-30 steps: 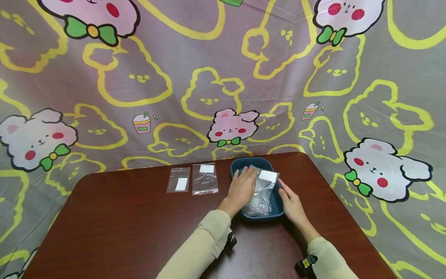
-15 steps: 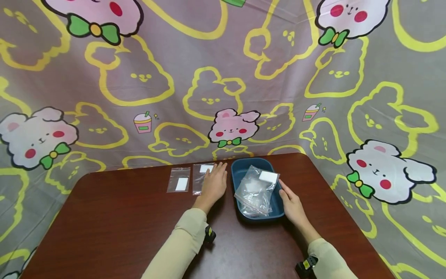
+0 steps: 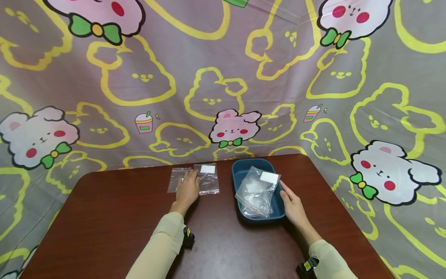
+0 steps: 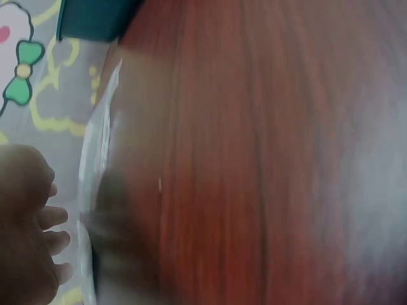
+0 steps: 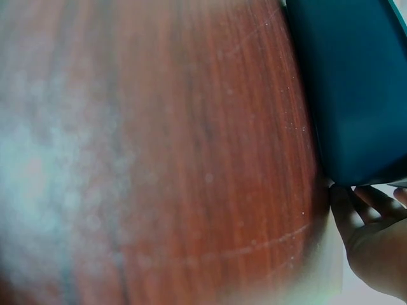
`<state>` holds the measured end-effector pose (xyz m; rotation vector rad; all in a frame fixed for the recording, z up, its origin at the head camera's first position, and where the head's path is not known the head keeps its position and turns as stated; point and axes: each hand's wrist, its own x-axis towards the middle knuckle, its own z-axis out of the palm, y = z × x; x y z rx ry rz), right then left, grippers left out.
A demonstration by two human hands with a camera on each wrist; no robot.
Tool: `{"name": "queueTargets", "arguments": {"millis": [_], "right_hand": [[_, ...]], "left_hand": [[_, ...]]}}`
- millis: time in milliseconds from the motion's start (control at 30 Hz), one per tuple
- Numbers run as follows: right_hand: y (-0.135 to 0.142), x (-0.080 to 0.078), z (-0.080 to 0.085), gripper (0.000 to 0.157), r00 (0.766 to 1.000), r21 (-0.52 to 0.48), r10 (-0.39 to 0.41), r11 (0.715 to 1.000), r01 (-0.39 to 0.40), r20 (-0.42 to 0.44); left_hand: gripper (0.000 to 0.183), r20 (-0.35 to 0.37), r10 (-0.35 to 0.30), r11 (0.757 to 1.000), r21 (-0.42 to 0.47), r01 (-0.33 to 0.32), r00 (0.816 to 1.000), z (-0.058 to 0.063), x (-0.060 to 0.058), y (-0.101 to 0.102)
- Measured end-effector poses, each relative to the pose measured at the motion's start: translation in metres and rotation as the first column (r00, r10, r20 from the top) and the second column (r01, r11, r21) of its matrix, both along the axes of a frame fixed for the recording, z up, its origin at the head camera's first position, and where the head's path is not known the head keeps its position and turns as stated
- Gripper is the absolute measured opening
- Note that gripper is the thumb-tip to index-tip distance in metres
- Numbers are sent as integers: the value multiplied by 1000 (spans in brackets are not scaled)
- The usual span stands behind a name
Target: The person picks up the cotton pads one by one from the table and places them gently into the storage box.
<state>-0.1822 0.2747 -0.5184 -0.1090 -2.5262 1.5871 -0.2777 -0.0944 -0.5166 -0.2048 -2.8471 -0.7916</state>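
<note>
My left hand is over the two small clear zip bags lying flat on the table, fingers extended. It covers much of the left bag and overlaps the edge of the right bag, which has a white label. In the left wrist view the bag's edge rises just beyond the fingers. My right hand rests against the right side of a blue plastic bin, fingers fairly straight along its wall. Inside the bin lie clear zip bags, the top one with a white label.
The brown wooden table reaches a cartoon-print cloth hung behind it and along the right side. The bin stands near the table's back right corner.
My left hand has left the bags in the bin and moved left, past the right bag, to the left one on the table. The right hand stays at the bin.
</note>
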Motion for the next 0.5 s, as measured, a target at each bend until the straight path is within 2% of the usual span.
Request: {"name": "queueTargets", "arguments": {"millis": [67, 233, 500], "right_hand": [[0, 0, 0, 46, 1000, 2, -1, 1000, 1, -4], [0, 0, 2, 46, 1000, 9, -7, 1000, 7, -1], [0, 1, 2, 47, 1000, 4, -12, 1000, 12, 20]], "left_hand": [[43, 29, 11, 1000, 9, -11, 1000, -1, -1, -8], [46, 47, 26, 1000, 12, -27, 999, -2, -4, -21], [49, 125, 37, 999, 8, -39, 991, -6, -6, -29]]}}
